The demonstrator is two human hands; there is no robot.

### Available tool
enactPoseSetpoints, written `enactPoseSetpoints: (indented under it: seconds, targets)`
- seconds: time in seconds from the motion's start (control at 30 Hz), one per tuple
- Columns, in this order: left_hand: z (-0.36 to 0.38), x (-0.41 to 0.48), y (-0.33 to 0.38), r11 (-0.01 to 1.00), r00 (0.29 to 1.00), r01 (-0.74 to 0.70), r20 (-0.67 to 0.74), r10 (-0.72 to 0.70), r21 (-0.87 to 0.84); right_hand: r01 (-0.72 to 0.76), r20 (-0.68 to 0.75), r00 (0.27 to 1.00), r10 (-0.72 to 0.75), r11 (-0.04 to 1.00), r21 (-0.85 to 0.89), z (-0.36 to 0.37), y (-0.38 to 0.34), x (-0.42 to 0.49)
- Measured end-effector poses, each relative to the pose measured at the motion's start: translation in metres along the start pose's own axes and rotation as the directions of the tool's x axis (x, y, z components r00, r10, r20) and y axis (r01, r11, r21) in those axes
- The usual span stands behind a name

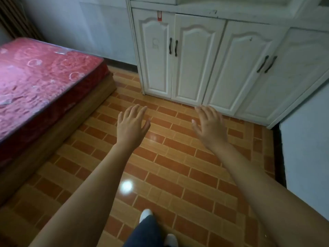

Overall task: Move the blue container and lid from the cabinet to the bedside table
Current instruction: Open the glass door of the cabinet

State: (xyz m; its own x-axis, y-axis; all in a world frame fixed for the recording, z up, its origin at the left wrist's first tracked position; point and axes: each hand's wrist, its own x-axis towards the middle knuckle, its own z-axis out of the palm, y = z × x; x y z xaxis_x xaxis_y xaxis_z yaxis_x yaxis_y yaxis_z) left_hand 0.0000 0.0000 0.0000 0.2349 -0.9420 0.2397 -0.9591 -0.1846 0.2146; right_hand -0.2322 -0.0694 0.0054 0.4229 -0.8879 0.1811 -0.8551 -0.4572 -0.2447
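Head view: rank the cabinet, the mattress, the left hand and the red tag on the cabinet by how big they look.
1. Cabinet, though cut off by the frame.
2. Mattress, also cut off, and nearer the camera, so its rank against the cabinet is unsure.
3. Left hand, open and empty.
4. Red tag, smallest.

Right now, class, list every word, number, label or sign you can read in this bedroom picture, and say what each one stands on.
No text can be read anywhere.
Small red and white sticker at the top of the leftmost white panelled cabinet door: too blurred to read.
Faint raised mark on the same door: unreadable; I cannot tell whether it is lettering.
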Motion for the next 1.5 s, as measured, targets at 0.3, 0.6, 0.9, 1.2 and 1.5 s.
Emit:
enactPoseSetpoints:
  seconds: [0.3,0.6,0.9,1.2,1.5]
  targets:
    - [0.024,0.072,-0.008,0.999,0.999,-0.035,-0.024,0.036,0.013,0.003,-0.096,0.995,-0.006,0.999,-0.032,0.007,0.016,0.069]
    - [0.047,0.212,-0.033,0.998,0.998,-0.067,0.003,0.067,0.001,-0.054,-0.085,0.995,0.050,0.998,-0.039,0.019,0.024,0.202]
    - [0.069,0.325,-0.043,0.996,0.996,-0.082,0.025,0.083,-0.024,-0.110,-0.109,0.988,0.106,0.994,-0.026,0.025,0.042,0.304]
    - [0.102,0.421,-0.037,0.999,0.999,-0.052,0.010,0.052,-0.014,-0.053,-0.113,0.992,0.049,0.998,-0.030,0.040,0.089,0.415]
    - [0.129,0.540,0.003,0.999,0.998,0.039,-0.039,-0.038,0.018,0.054,-0.083,0.995,-0.055,0.998,-0.018,0.042,0.150,0.541]
